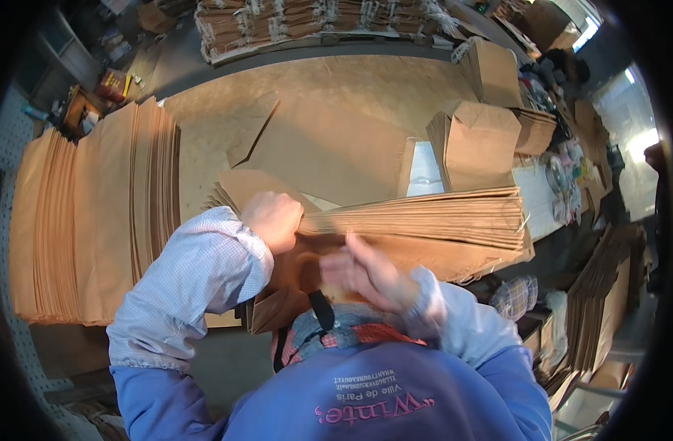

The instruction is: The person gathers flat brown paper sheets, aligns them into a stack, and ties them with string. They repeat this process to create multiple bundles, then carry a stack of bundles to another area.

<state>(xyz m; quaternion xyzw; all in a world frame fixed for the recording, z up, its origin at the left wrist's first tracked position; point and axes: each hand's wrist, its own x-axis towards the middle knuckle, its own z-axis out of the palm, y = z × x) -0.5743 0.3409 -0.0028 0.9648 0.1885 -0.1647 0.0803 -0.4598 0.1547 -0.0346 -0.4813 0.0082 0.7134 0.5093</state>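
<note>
A thick bundle of brown paper bags (425, 220) lies across the table in front of me, its layered edges fanned toward the right. My left hand (272, 220) is closed over the bundle's left part, with the fingertips hidden behind the paper. Below the bundle's near side, my right hand (369, 273) is open, fingers stretched out and slightly blurred, beside the lower brown sheets. Whether it touches the paper I cannot tell. Folded bag ends hang down toward my lap, under my left forearm.
Upright rows of paper bags (101, 213) fill the table's left side. A flat bag (329, 147) lies beyond the bundle, and a smaller bag stack (482, 147) stands at the right. Tied bundles (307, 22) sit at the far back; more bags (597, 301) stand at the lower right.
</note>
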